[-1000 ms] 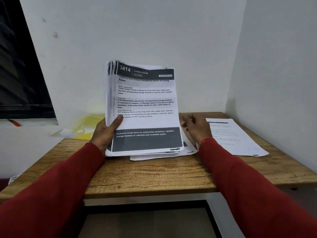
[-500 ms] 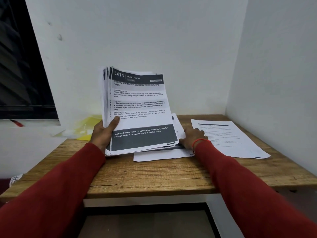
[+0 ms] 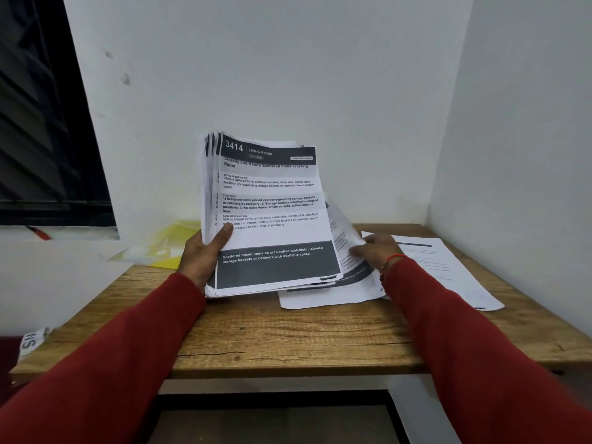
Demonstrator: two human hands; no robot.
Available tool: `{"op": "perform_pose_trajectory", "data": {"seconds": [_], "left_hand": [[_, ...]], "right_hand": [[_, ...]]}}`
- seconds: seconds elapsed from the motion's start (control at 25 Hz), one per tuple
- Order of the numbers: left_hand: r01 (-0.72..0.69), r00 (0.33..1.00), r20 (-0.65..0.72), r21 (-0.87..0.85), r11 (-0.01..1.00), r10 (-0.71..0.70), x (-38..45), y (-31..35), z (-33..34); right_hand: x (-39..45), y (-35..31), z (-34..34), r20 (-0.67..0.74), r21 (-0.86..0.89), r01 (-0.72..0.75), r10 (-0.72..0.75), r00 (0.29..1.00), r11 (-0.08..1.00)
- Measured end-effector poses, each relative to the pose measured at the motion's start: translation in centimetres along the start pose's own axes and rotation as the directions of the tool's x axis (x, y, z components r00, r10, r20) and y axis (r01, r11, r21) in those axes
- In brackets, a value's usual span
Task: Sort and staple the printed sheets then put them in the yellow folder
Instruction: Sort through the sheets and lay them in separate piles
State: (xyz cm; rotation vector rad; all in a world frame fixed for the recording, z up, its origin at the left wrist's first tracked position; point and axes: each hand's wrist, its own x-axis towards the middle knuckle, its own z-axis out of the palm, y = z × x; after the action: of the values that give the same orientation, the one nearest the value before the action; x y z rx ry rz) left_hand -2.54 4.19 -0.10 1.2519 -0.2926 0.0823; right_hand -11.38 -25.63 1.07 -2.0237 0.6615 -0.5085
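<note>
— Head view: where are the sheets?
— My left hand (image 3: 205, 254) grips the stack (image 3: 272, 216) upright on the worktop (image 3: 288, 341); my right hand (image 3: 374, 254) pinches a loose sheet (image 3: 344, 245) beside it.
— The folder?
— Yellow folder (image 3: 173, 245) lies behind my left hand.

wooden table (image 3: 288, 341) in corner of plain white walls (image 3: 272, 75), dark louvred window (image 3: 35, 123) on left, dim light
</note>
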Motion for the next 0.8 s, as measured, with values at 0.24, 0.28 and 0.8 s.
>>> {"op": "perform_pose_trajectory", "data": {"seconds": [0.24, 0.28, 0.8], "left_hand": [[-0.007, 1.0, -0.018, 0.018, 1.0, 0.007, 0.2, -0.1, -0.2], [-0.006, 1.0, -0.025, 0.024, 1.0, 0.006, 0.3, -0.2, -0.4], [0.036, 0.999, 0.029, 0.039, 0.999, -0.037, 0.3, -0.8, 0.0]], "right_hand": [[0.4, -1.2, -7.2, -0.673, 0.21, 0.302, -0.087, 0.734, 0.93], [0.7, -1.4, -8.0, -0.672, 0.326, 0.339, -0.037, 0.74, 0.883], [-1.4, -1.9, 3.4, 0.139, 0.527, 0.055, -0.149, 0.979, 0.848]]}}
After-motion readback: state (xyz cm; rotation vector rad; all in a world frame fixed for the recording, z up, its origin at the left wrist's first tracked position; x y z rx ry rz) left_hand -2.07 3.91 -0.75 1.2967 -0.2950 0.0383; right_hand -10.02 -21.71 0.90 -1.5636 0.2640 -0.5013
